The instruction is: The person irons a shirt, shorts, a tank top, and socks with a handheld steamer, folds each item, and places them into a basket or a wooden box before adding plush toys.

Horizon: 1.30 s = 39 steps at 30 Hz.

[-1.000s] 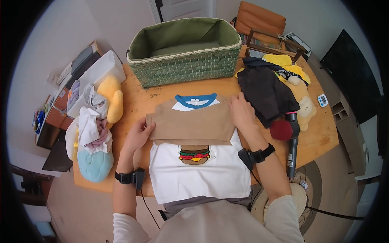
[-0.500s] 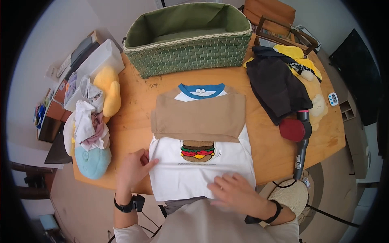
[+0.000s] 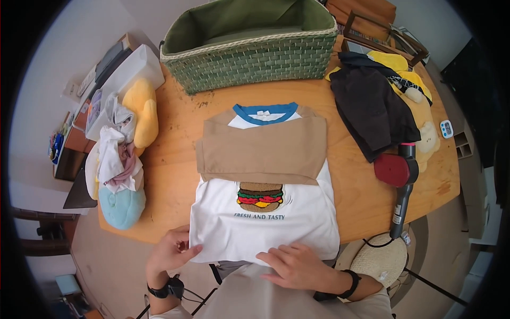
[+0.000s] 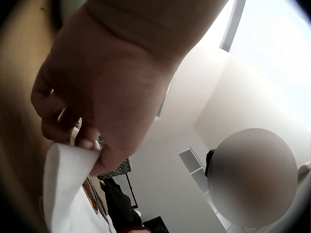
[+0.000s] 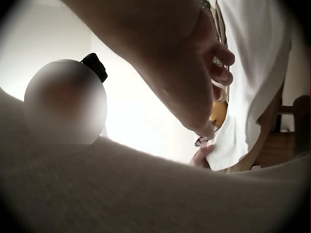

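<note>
A T-shirt (image 3: 260, 228) lies flat at the table's front, its white body printed with a hamburger and "FRESH AND TASTY". Both brown sleeves (image 3: 263, 149) are folded across its chest, below the blue collar (image 3: 265, 114). At the shirt's lower left corner, my left hand (image 3: 171, 250) pinches the white hem between thumb and fingers; the left wrist view shows the cloth (image 4: 68, 170) bent up at the fingertips. My right hand (image 3: 297, 268) is over the middle of the bottom hem, index finger stretched toward the cloth and the other fingers loosely bent.
A green woven basket (image 3: 255, 64) stands at the back. On the left are a yellow plush (image 3: 141, 114), crumpled light clothes (image 3: 114, 159) and a teal plush (image 3: 122, 207). Dark clothing (image 3: 372, 106), a hairbrush-like dark red-headed appliance (image 3: 396, 170) and a small timer (image 3: 446, 128) lie right.
Both hands have come down from the folded sleeves to the shirt's bottom hem. The left now pinches the lower left corner. The head view has tilted downward, and the printed lettering now shows.
</note>
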### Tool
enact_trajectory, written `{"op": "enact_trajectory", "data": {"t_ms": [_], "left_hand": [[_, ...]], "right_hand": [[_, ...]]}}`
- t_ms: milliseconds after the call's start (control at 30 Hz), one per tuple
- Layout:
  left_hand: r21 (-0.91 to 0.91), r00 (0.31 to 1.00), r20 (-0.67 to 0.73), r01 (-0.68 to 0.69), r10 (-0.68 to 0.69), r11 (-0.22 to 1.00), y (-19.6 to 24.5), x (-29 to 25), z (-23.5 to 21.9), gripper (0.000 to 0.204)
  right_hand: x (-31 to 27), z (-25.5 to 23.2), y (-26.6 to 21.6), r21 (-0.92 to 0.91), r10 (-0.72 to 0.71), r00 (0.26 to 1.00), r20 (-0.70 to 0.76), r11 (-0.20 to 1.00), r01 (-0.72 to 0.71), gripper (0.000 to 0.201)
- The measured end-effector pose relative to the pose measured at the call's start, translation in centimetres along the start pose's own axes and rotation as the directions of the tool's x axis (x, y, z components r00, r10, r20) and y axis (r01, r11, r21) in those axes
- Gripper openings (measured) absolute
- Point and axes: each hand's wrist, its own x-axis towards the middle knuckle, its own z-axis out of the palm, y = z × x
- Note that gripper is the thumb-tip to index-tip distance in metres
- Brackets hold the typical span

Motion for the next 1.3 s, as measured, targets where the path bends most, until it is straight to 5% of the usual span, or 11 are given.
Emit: {"op": "enact_trajectory", "data": {"t_ms": [100,200,300,400,533,833,933,1000,1067,1200,1300], "left_hand": [[-0.347,0.995,0.064,-0.046,0.072,0.937,0.5,0.7,1.9,0.021],[-0.519,0.997,0.050,0.074,-0.057,0.851,0.9,1.7,3.0,0.026],[-0.536,0.991,0.128,0.042,0.032,0.843,2.6,2.2,2.8,0.027],[-0.318,0.979,0.046,-0.173,0.198,0.932,0.3,3.5,-0.3,0.027],[0.278,0.890,-0.454,0.191,-0.047,0.941,2.9,9.5,-3.6,0.046],[0.410,0.946,-0.312,0.220,-0.090,0.885,4.7,17.9,-4.5,0.045],[0.163,0.940,-0.317,-0.080,0.129,0.983,3.6,19.5,-5.3,0.038],[0.005,0.972,-0.227,0.056,-0.053,0.998,7.1,19.1,-5.9,0.032],[0.017,0.971,-0.236,0.029,-0.024,0.999,10.0,19.5,-5.1,0.029],[0.187,0.969,-0.192,-0.119,0.155,0.975,16.5,21.8,-0.9,0.032],[0.237,0.972,-0.106,-0.181,0.210,0.955,18.6,25.1,3.8,0.039]], "right_hand": [[2.5,0.4,-2.2,0.194,0.028,0.995,-0.100,0.981,-0.009,0.059],[5.5,1.1,-4.2,0.275,0.169,0.983,-0.078,0.951,-0.142,0.065],[7.2,3.9,-3.8,0.291,0.203,0.927,-0.314,0.950,-0.110,0.062],[7.5,4.8,-2.9,0.224,0.160,0.933,-0.322,0.971,-0.089,0.055],[7.1,3.8,-2.6,0.421,0.167,0.895,-0.413,0.907,0.025,0.040],[5.3,2.6,-2.3,0.498,0.157,0.897,-0.414,0.863,0.078,0.024],[3.5,1.2,-1.6,0.505,0.192,0.879,-0.437,0.861,0.064,0.018],[1.5,0.0,-1.1,0.508,0.231,0.872,-0.432,0.861,0.024,0.013],[-0.6,-1.4,-0.7,0.674,0.431,0.809,-0.400,0.736,-0.059,0.016],[-5.4,-1.6,0.3,0.671,0.473,0.793,-0.385,0.733,-0.112,0.019],[-8.9,-0.4,0.8,0.698,0.608,0.678,-0.413,0.690,-0.194,0.027]]}}
